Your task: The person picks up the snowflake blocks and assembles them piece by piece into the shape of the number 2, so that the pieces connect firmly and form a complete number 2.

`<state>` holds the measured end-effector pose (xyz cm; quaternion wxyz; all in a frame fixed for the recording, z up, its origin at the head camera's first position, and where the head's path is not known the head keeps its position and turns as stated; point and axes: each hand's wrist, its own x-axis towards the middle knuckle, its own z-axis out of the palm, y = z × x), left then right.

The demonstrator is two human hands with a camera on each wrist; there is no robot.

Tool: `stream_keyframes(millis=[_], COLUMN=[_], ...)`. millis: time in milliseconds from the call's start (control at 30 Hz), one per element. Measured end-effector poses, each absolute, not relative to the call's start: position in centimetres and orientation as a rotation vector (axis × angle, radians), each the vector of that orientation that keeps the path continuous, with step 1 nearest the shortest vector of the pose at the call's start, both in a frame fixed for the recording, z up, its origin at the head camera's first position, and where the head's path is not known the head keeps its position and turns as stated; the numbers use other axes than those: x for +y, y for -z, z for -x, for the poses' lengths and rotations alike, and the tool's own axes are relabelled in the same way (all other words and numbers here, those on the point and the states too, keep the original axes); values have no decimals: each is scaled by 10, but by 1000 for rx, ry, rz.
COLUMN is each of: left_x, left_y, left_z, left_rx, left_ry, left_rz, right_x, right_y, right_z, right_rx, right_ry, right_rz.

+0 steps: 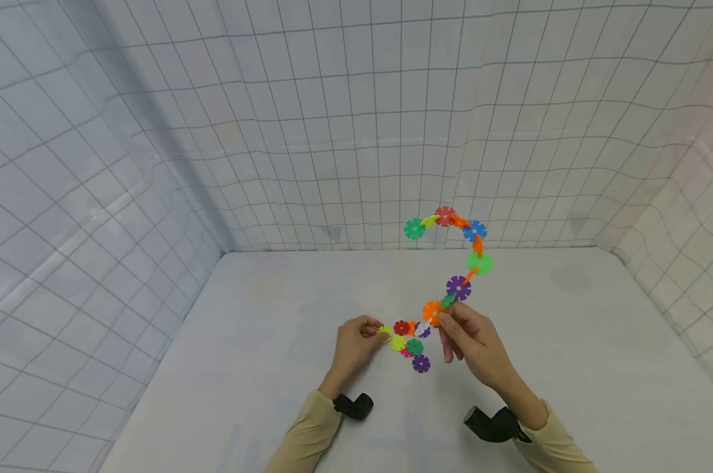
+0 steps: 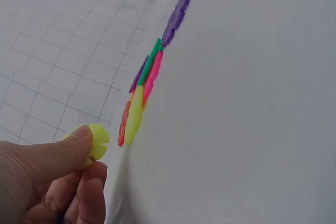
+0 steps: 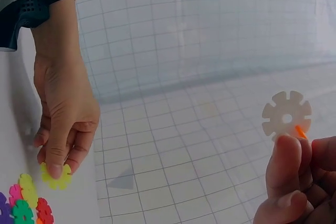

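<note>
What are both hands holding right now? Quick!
Left hand: holding a yellow, flower-shaped plastic disc.
Right hand: holding the lower end of a curved chain of multicoloured, flower-shaped plastic discs.

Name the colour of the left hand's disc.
Yellow; the disc shows best in the left wrist view.

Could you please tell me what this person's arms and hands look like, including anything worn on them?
The left sleeve and right sleeve are beige, ending near the wrists. The left wrist camera and right wrist camera are black, with bent, tube-like housings. The left hand and right hand wear no gloves. No cables can be made out.
</note>
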<state>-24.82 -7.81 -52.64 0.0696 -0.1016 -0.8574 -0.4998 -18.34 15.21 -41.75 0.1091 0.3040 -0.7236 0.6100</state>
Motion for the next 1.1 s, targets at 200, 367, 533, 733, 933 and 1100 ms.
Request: stream_keyframes(millis=[200, 367, 533, 733, 933, 1100], left_x=[-70, -65, -62, -61, -60, -59], left_y=[501, 470, 442, 422, 413, 411], left_z=[239, 225, 208, 195, 186, 183], left_rx=[-2525, -2467, -2393, -2366, -2386, -2389], left_ry=[1934, 2104, 2166, 2233, 2223, 2161], left_rz=[326, 462, 666, 757, 745, 730], right_x=[155, 158, 161, 162, 163, 163], right_y=[417, 414, 412, 410, 410, 412], right_z=[184, 185, 184, 184, 183, 183], right_rx=[-2125, -2118, -2114, -2118, -2126, -2138], right_ry=[-1773, -1773, -1803, -1851, -1862, -1866], right_rz=[-886, -883, -876, -893, -893, -881])
